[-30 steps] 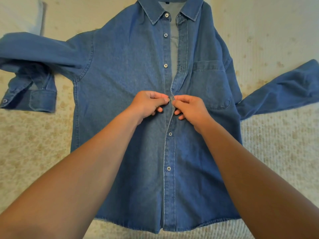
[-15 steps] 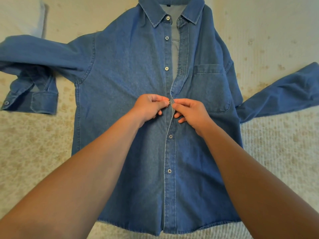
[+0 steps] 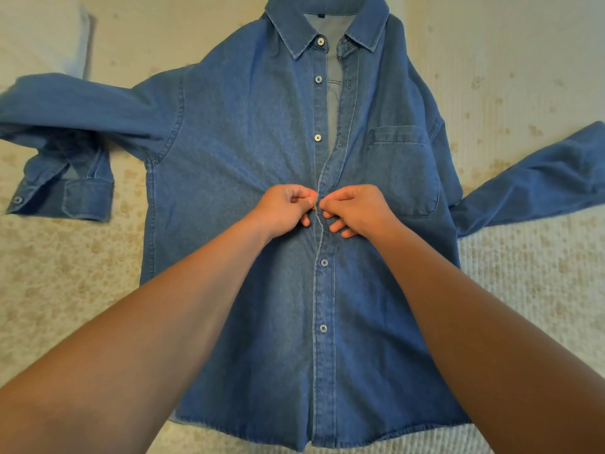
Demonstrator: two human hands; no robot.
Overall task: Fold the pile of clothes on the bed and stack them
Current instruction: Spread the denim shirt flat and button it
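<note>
On the bedspread [image 3: 523, 290] the denim shirt [image 3: 248, 165] lay face up, collar at twelve o'clock, as it had a second before. Left hand [image 3: 284, 211] and right hand [image 3: 355, 209] still pinched the placket edges mid-chest, fingers curled, knuckles nearly touching, both forearms reaching up from six o'clock.
</note>
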